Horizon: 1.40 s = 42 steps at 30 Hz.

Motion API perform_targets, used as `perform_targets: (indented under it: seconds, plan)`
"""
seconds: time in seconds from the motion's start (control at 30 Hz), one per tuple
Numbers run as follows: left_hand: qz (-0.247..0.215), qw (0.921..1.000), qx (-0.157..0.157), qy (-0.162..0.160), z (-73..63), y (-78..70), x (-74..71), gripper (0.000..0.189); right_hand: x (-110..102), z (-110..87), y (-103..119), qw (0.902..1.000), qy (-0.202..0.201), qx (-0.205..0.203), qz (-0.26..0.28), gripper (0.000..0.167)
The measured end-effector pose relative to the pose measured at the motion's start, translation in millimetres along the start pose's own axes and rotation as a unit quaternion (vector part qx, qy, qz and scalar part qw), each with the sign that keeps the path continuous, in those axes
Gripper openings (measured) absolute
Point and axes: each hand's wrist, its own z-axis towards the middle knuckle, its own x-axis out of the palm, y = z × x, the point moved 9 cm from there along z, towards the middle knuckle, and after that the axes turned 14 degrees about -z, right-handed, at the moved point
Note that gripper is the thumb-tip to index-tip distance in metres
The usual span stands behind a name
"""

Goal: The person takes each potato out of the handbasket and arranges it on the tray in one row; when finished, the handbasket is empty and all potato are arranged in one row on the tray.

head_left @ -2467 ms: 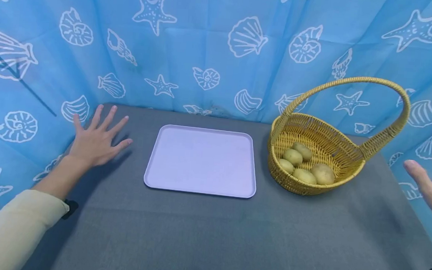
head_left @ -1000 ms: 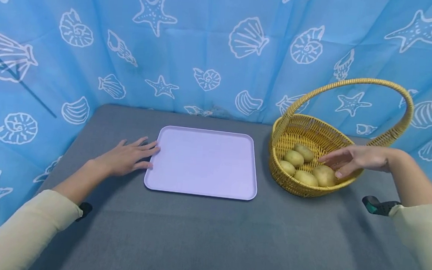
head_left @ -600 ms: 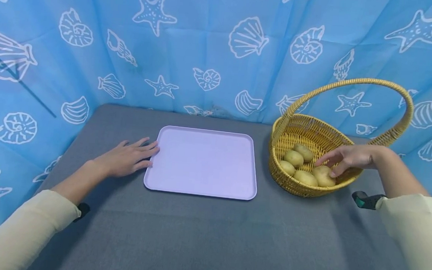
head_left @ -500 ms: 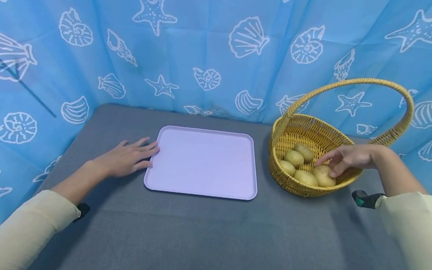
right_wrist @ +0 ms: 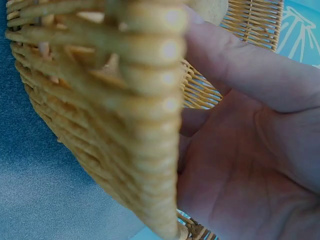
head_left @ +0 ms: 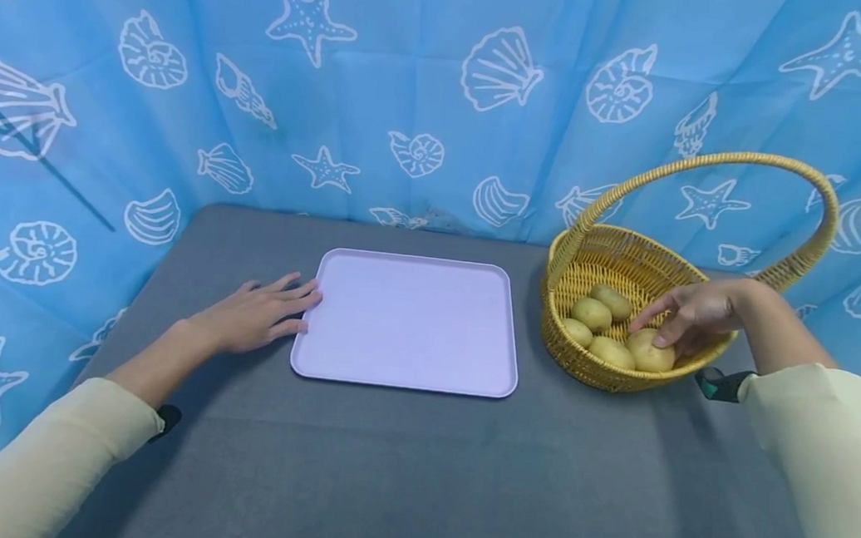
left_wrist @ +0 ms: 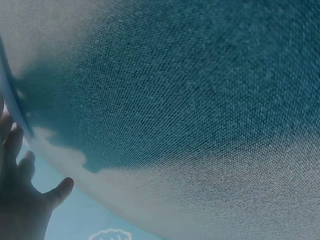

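Observation:
My left hand [head_left: 251,315] lies with its fingers straight, the fingertips at the left rim of a pale lilac tray [head_left: 408,322]. In the left wrist view the same hand [left_wrist: 25,192] shows its spread fingers beside the tray's edge [left_wrist: 12,100]. A yellow wicker basket [head_left: 581,367] with a tall handle stands to the tray's right, and several potatoes [head_left: 591,314] lie in it. Reaching over the basket's right side, my right hand [head_left: 697,313] grips the large round potato [head_left: 649,353] with thumb and fingers. Some of those fingers are hidden behind the potato and the basket rim.
A grey cloth [head_left: 416,468] covers the table. Blue curtains [head_left: 413,93] with white shells and starfish stand behind and at the sides. The basket's handle [head_left: 746,158] arches above the right wrist. In the right wrist view the wicker rim [right_wrist: 155,115] is close to the palm.
My left hand has come right from the table's left side to the tray's rim. The right hand has moved left into the basket and taken hold of the round potato.

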Motion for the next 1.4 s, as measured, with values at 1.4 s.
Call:
perform_targets:
  seconds: [1.4]
  plan:
    - [-0.009, 0.9999, -0.006, -0.001, -0.4, -1.3, -0.6, 0.061, 10.6, -75.6, 127.2, 0.9272, -0.159, -0.251, -0.228, 0.040]
